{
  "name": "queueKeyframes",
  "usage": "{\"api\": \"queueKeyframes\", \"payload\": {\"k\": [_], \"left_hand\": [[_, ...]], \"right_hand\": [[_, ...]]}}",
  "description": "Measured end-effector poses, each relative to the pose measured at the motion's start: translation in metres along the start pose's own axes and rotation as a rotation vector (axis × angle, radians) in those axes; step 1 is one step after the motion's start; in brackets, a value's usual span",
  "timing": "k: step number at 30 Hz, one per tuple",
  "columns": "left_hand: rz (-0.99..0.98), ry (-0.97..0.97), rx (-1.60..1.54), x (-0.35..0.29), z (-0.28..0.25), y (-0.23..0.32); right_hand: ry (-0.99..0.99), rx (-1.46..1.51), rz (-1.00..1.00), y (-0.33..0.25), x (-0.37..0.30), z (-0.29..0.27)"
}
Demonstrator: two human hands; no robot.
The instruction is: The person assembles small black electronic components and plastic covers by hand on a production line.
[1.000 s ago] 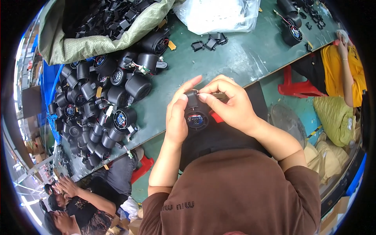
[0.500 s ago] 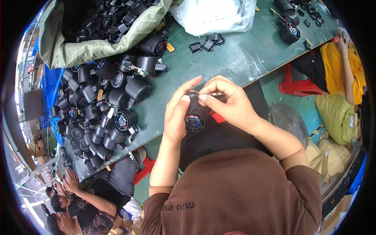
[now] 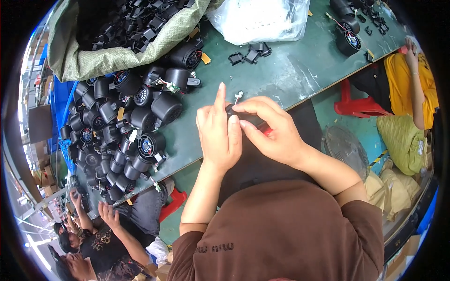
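In front of my chest, my left hand (image 3: pixel 218 133) is wrapped round a black motor unit (image 3: pixel 229 110). Most of the unit is hidden behind the fingers, and my left index finger points up off it. My right hand (image 3: pixel 276 131) closes on the unit from the other side, index fingertip on its top and thumb just below. A small white connector on wires (image 3: pixel 239 96) sticks out above the right index finger. A big heap of similar black motor units (image 3: pixel 140 117), some with blue circuit boards showing, lies on the green table to the left.
A woven sack (image 3: pixel 98 63) of small black clips stands at the far left of the table (image 3: pixel 276 70). Beyond my hands are a clear plastic bag (image 3: pixel 258 21) and a few loose clips (image 3: pixel 251 55). Co-workers sit at left and right; a floor fan (image 3: pixel 346 152) stands at right.
My left hand has turned, hiding the unit's round circuit-board end. My right fingers have shifted from the wires onto the unit, and the connector now points upward.
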State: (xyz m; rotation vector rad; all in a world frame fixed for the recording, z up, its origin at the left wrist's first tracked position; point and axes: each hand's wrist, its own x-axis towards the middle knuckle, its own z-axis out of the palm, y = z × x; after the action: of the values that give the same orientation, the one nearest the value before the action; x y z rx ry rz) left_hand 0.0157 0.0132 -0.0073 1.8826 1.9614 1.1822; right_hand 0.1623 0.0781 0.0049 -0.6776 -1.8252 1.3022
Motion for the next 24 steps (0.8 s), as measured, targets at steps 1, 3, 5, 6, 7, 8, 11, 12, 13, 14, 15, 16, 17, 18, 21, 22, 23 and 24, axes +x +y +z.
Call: {"api": "queueKeyframes", "payload": {"k": [1,3,5,6,7,8,11,12,13,14,15,16,17,18,21,22,23,24], "left_hand": [[-0.002,0.0,-0.001,-0.002,0.002,0.002],[-0.104,0.054,-0.03,-0.007,0.007,0.007],[-0.085,0.042,-0.022,-0.011,0.008,0.007],[-0.066,0.032,-0.012,-0.012,0.008,0.007],[-0.068,0.032,-0.011,-0.013,0.007,0.005],[-0.039,0.013,-0.029,-0.013,0.005,0.003],[-0.015,0.007,-0.096,-0.015,0.003,0.004],[-0.012,0.016,-0.149,-0.016,0.003,0.006],[-0.003,0.073,-0.255,-0.02,0.011,0.001],[-0.007,0.077,-0.251,-0.021,0.01,0.001],[-0.013,0.055,-0.274,-0.021,0.01,0.002],[-0.02,0.032,-0.296,-0.02,0.009,0.002],[0.025,0.003,-0.201,-0.017,0.005,0.002],[0.023,0.006,-0.201,-0.017,0.005,0.002],[0.068,0.04,-0.079,-0.018,0.006,-0.001],[0.053,0.033,-0.08,-0.019,0.006,-0.001],[0.039,0.026,-0.081,-0.02,0.006,-0.001],[0.037,0.026,-0.082,-0.02,0.006,-0.001]], "right_hand": [[0.035,0.002,-0.012,0.0,0.0,0.0],[0.016,-0.025,-0.006,0.002,-0.002,-0.001],[-0.002,-0.05,0.001,0.005,-0.004,0.0],[0.003,-0.05,-0.035,0.006,-0.004,0.001],[0.008,-0.05,-0.072,0.007,-0.004,0.001],[0.006,-0.049,-0.071,0.007,-0.004,0.001],[0.012,-0.014,-0.011,0.006,-0.002,0.002],[0.015,-0.005,0.011,0.006,-0.002,0.001],[0.005,-0.036,-0.028,0.009,-0.001,0.001],[-0.001,-0.033,-0.03,0.009,-0.001,0.003],[0.002,-0.025,-0.028,0.01,0.0,0.004],[0.004,-0.017,-0.027,0.011,0.0,0.004],[0.002,-0.019,-0.026,0.01,0.0,0.004],[-0.019,0.01,0.037,0.008,0.001,0.003],[-0.039,0.126,0.167,0.008,0.001,0.004],[-0.036,0.214,0.235,0.008,0.001,0.004],[-0.037,0.215,0.236,0.008,0.001,0.004],[-0.05,0.259,0.264,0.008,0.002,0.003]]}}
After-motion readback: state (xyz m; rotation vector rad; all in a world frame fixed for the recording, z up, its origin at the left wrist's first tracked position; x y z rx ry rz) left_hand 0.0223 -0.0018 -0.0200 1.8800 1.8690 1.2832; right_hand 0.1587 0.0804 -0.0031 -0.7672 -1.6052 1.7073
